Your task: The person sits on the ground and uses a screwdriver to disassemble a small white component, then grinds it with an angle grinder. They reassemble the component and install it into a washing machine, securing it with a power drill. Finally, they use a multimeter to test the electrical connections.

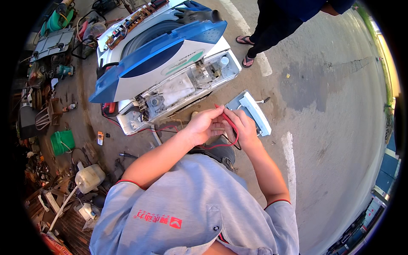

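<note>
In front of my body both hands are raised and close together over a red test probe on a red lead. My left hand has its thumb and fingers pinched at the probe's tip end. Farther down its shaft, the fingers of my right hand are curled around it. The red lead loops below my hands, next to a black lead. Ahead stands a top-loading washing machine with its blue and white lid tilted up and its rear compartment uncovered.
A white and blue panel lies on the ground beside my right hand. Dark gloves and a circuit board rest on the machine. Another person stands at far right. Tools, a green basket and a plastic jug clutter the left.
</note>
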`<control>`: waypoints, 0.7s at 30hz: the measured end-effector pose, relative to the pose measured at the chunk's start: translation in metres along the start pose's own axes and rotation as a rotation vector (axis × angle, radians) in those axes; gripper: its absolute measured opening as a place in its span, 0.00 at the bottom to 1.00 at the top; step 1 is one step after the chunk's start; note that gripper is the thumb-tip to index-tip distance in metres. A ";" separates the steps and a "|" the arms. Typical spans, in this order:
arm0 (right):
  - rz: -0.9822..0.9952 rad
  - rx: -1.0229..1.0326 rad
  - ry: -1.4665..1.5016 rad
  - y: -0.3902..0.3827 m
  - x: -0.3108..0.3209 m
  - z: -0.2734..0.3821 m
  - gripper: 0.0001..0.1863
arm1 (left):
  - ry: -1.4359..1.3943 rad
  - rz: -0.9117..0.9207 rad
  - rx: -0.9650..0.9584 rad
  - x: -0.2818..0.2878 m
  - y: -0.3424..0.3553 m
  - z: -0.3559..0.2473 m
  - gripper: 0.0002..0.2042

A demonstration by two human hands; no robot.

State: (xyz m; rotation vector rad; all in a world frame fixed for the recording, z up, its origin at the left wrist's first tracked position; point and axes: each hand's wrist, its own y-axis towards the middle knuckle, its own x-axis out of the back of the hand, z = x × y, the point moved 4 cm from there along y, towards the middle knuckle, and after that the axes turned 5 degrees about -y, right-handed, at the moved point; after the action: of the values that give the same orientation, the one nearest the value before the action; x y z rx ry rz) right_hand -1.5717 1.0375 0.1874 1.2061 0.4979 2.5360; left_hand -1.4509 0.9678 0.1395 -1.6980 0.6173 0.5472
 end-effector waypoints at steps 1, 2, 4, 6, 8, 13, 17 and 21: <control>-0.035 -0.012 0.063 0.002 -0.003 -0.001 0.21 | 0.000 0.031 0.036 0.002 0.001 -0.003 0.13; -0.111 -0.102 0.142 0.002 -0.001 0.001 0.16 | -0.028 0.037 0.005 0.004 0.000 -0.007 0.13; -0.216 -0.185 0.283 -0.003 -0.003 -0.001 0.13 | -0.084 0.047 -0.051 0.005 -0.004 -0.013 0.13; -0.288 -0.283 0.432 -0.008 -0.006 -0.004 0.10 | 0.074 0.108 -0.169 0.009 -0.006 -0.022 0.12; -0.365 -0.521 0.668 -0.011 -0.009 -0.002 0.11 | 0.173 0.214 -0.202 0.017 -0.006 -0.030 0.08; -0.395 -0.756 0.939 -0.006 -0.018 -0.006 0.14 | 0.369 0.247 -0.207 0.022 -0.005 -0.040 0.07; -0.337 -0.833 1.006 0.001 -0.027 -0.013 0.14 | 0.394 0.122 -0.256 0.028 0.004 -0.046 0.07; -0.266 -0.848 0.948 0.007 -0.039 -0.029 0.13 | 0.433 0.020 -0.327 0.035 0.012 -0.060 0.08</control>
State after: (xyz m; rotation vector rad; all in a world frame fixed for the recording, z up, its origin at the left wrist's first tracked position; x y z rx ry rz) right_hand -1.5717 1.0098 0.1463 -0.3521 -0.2485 2.4682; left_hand -1.4311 0.9026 0.1200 -2.1464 0.8896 0.3023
